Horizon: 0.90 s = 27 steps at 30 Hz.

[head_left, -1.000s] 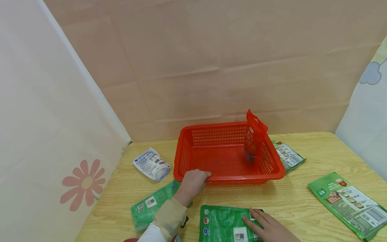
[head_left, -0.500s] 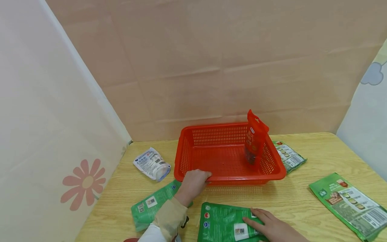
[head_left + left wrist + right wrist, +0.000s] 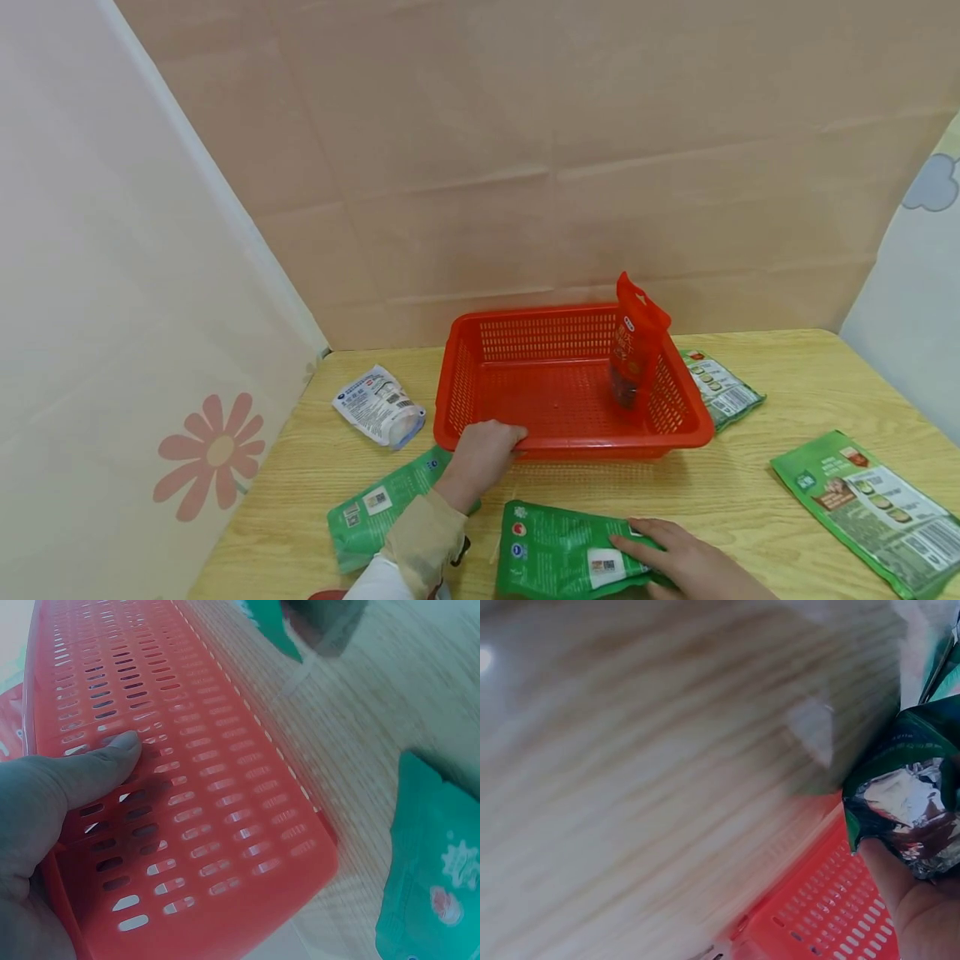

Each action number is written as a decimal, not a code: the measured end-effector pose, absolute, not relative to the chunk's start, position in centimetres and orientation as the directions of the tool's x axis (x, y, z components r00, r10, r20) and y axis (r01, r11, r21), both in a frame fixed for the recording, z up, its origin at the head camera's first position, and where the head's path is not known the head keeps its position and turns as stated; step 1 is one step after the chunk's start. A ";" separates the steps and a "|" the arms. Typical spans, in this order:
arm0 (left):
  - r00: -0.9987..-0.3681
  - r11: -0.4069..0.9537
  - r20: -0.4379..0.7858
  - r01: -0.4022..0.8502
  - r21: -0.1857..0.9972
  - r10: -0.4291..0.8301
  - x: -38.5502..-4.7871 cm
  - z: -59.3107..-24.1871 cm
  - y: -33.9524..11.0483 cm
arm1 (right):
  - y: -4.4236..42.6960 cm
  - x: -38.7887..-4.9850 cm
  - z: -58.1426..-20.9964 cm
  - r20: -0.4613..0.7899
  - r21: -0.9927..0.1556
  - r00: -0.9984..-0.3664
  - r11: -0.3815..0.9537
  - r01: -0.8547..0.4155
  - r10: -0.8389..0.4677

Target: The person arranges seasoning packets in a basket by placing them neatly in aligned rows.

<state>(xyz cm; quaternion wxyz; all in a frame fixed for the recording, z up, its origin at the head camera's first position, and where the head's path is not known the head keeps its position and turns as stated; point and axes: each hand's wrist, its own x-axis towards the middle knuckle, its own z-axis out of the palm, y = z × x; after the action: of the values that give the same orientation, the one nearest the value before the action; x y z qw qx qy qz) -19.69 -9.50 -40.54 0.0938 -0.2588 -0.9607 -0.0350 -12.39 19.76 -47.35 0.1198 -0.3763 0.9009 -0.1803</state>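
Note:
At the near rim of the red basket (image 3: 551,400), my left hand (image 3: 482,460) holds on with curled fingers; the left wrist view has its thumb (image 3: 101,769) against the perforated wall (image 3: 202,799). A red pouch (image 3: 633,358) stands upright inside, at the basket's right. Nearer me, my right hand (image 3: 686,560) grips the right end of a green pouch (image 3: 558,546), fingers on top. In the right wrist view the thumb (image 3: 889,881) touches the pouch beside its silvery folded end (image 3: 907,799). The pouch is tilted.
A white pouch (image 3: 378,407) and another green pouch (image 3: 382,504) lie left of the basket, the latter partly under my left arm. Two green-and-white packets lie to the right, one beside the basket (image 3: 722,389), one nearer the table's right edge (image 3: 873,508). A wall stands behind.
The right end of the near green pouch has tilted up, and my right hand has shifted slightly right, its thumb side now lower at the pouch. My left hand stays on the basket rim.

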 end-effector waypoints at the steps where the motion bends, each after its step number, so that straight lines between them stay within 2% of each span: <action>1: -0.848 0.863 0.201 0.504 0.018 0.491 -19.7 -40.5 -9.5 | 19.9 -12.4 -47.4 -0.067 -0.411 -0.689 0.649 -0.640 -0.722; 4: -0.846 0.863 0.208 0.504 0.017 0.490 -19.6 -40.5 -9.5 | 20.4 -12.3 -47.6 -0.016 -0.411 -0.678 0.623 -0.665 -0.734; 12: -0.845 0.862 0.206 0.507 0.017 0.493 -19.5 -40.4 -9.4 | 22.1 -11.7 -48.5 0.090 -0.522 -0.669 0.537 -0.663 -0.738; 18: -0.845 0.862 0.205 0.507 0.017 0.493 -19.6 -40.3 -9.3 | 22.7 -10.8 -48.2 0.164 -0.571 -0.718 0.528 -0.629 -0.677; 21: -0.849 0.863 0.197 0.504 0.023 0.490 -19.6 -40.3 -9.3 | 23.0 -10.3 -47.6 0.165 -0.657 -0.749 0.495 -0.569 -0.642; 24: -0.849 0.862 0.193 0.506 0.028 0.492 -19.6 -40.2 -9.3 | 23.6 -10.2 -46.8 0.102 -0.785 -0.770 0.425 -0.452 -0.630; 27: -0.848 0.860 0.193 0.510 0.036 0.494 -19.6 -40.2 -9.3 | 24.1 -10.3 -46.1 -0.035 -0.895 -0.793 0.373 -0.247 -0.608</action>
<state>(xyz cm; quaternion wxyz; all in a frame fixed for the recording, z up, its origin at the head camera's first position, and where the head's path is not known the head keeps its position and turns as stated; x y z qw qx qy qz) -19.60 -9.34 -40.25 0.0891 -0.2614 -0.9602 -0.0428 -10.25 24.12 -46.10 0.1830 -0.2644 0.8080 -0.4937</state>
